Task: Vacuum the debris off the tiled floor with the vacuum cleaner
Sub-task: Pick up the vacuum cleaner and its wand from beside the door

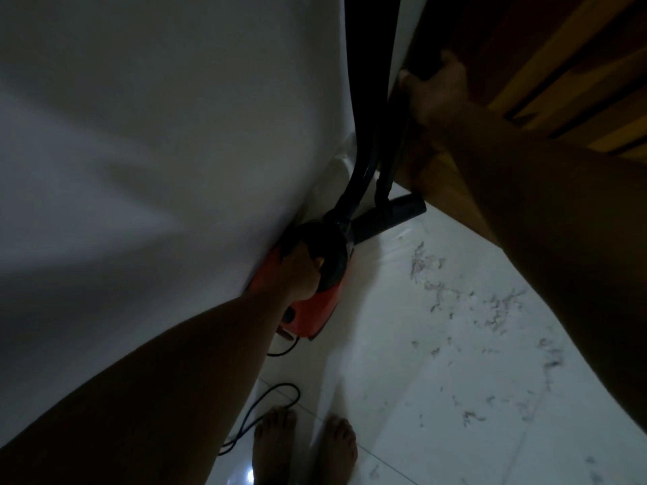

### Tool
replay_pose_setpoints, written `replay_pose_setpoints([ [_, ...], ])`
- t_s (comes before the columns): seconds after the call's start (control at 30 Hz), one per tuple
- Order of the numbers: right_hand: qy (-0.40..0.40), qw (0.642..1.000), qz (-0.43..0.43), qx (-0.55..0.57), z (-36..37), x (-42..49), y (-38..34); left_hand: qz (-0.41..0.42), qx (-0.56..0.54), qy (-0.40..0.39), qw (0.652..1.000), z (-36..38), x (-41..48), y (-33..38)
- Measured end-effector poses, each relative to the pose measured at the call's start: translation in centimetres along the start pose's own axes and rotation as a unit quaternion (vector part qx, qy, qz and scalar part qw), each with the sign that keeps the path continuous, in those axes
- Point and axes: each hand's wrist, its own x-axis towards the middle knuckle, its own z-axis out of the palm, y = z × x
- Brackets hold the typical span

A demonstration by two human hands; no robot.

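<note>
Since it looks heavy, red-and-black canister vacuum cleaner [315, 306] probably lifts best by top handle [331, 250], which left hand [297, 274] grips; right hand [437, 96] clasps rigid black wand [394, 159].

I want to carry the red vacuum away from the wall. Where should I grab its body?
Take the black carry handle on top of the vacuum body, from above. It arches over the body's middle, so the load likely hangs balanced, and the wall is tight against one side. The left hand grips there; the right hand holds the wand.
</note>
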Motion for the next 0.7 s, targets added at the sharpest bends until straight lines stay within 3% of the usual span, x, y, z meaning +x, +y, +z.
replay_pose_setpoints([
  [0.33, 0.028, 0.996, 0.008, -0.089, -1.7, -1.5, -0.6, 0.024, -0.021, -0.015, 0.999, -0.6, -3.0, 0.5],
  [0.7, 0.017, 0.997, 0.044, -0.055, -5.2, -10.8, -2.8, 0.001, -0.107, -0.014, 0.994, -3.5, -13.9, 1.2],
])
